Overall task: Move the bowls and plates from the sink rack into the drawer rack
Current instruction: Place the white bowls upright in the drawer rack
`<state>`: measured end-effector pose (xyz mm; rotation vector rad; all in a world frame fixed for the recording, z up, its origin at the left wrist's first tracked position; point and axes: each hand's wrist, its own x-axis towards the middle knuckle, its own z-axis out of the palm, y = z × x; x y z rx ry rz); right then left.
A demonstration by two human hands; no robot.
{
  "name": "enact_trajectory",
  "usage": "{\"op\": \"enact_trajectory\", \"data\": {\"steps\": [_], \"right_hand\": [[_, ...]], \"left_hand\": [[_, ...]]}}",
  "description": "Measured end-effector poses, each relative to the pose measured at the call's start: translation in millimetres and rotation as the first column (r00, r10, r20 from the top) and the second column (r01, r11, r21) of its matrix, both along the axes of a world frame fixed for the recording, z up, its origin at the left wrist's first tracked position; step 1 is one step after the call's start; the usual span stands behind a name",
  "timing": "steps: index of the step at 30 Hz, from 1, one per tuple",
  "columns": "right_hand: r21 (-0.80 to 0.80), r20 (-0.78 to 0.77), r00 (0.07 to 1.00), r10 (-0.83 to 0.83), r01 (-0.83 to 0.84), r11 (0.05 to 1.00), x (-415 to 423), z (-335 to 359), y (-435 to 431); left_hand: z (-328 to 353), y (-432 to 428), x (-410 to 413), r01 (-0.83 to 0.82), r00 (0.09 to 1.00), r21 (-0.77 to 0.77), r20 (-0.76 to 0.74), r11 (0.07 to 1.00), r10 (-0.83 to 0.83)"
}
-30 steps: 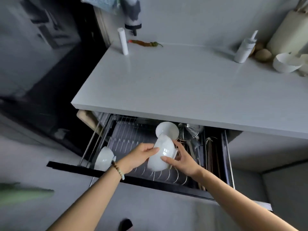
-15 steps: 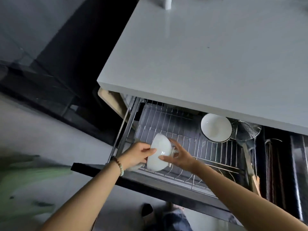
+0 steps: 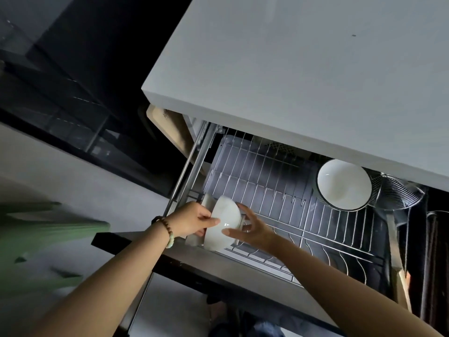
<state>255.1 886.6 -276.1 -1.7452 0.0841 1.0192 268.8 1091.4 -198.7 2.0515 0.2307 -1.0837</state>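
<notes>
A white bowl [image 3: 224, 222] stands on its edge at the front left corner of the wire drawer rack [image 3: 286, 203]. My left hand [image 3: 192, 221] grips its left side, thumb and fingers curled on the rim. My right hand [image 3: 250, 229] holds the bowl's right side and foot with curled fingers. Part of another white bowl [image 3: 208, 200] shows just behind it, against the rack's left end. A third bowl [image 3: 343, 184] with a dark rim leans at the rack's back right, its inside facing me.
The white counter [image 3: 303, 76] overhangs the back of the open drawer. A wire skimmer [image 3: 398, 193] lies right of the dark-rimmed bowl. A wooden board [image 3: 165, 127] stands left of the drawer. The drawer's dark front panel [image 3: 136, 242] runs below my wrists.
The camera has tilted down and closer to the drawer. Both hands have carried the bowl left and lowered it into the rack's front left corner, next to the other bowl.
</notes>
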Motion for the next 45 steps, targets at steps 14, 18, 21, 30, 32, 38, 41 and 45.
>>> {"op": "enact_trajectory", "data": {"steps": [14,18,21,30,32,38,41,45], "right_hand": [[-0.006,-0.077,0.997,0.009,-0.009,1.000,-4,-9,10],[-0.028,-0.057,0.998,0.019,-0.020,0.999,-6,-9,11],[-0.062,-0.041,0.998,0.045,-0.048,0.997,-6,-4,10],[-0.330,0.121,0.990,0.078,-0.034,0.943,-17,72,-50],[-0.420,0.180,0.979,0.097,-0.012,0.908,-30,97,-86],[-0.658,0.353,0.923,0.151,0.130,0.742,-105,187,-234],[-0.744,0.400,0.909,0.116,0.248,0.621,-160,231,-312],[-0.760,0.485,0.874,-0.040,0.444,0.474,-243,277,-414]], "left_hand": [[5,4,-2,0.053,0.998,0.098,0.031,0.994,-0.056],[12,9,-2,0.020,0.997,0.133,0.070,0.991,-0.029],[17,10,-5,-0.004,0.991,0.165,0.129,0.986,-0.018],[53,-38,0,0.208,0.872,0.309,0.371,0.928,-0.319],[67,-68,-1,0.383,0.766,0.396,0.369,0.835,-0.526],[125,-198,-22,0.644,0.447,0.494,0.376,0.584,-0.812],[156,-278,-39,0.687,0.321,0.494,0.452,0.533,-0.832],[198,-393,-74,0.735,0.180,0.485,0.535,0.474,-0.826]]}}
